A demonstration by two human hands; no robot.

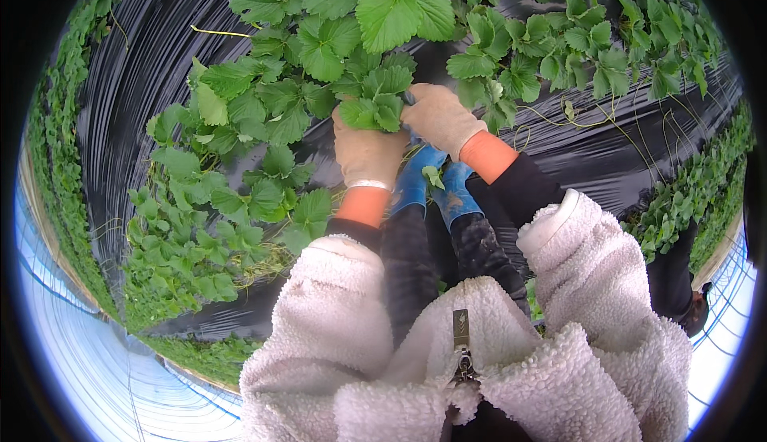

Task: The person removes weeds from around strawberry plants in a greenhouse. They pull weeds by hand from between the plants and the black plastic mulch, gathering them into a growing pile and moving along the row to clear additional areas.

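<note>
Both hands wear tan work gloves with orange cuffs. My left hand [368,151] is curled against the base of a strawberry plant [377,97], and leaves cover its fingertips. Just to the right, my right hand [440,115] is bent inward at the same plant's right side. A small bluish-grey patch [410,97] shows at its fingers; whether that is glove coating or a held thing is unclear. What either hand grips is hidden by leaves and knuckles. Below the hands are blue rubber boots [413,178] on black plastic mulch film [551,136].
Dense strawberry plants [222,202] run down the left, with more plants [539,41] at the upper right. Thin runners [623,124] trail over the film. Another person [677,280] in dark clothing is bent at the right edge. Greenhouse sheeting [138,382] curves along the rim.
</note>
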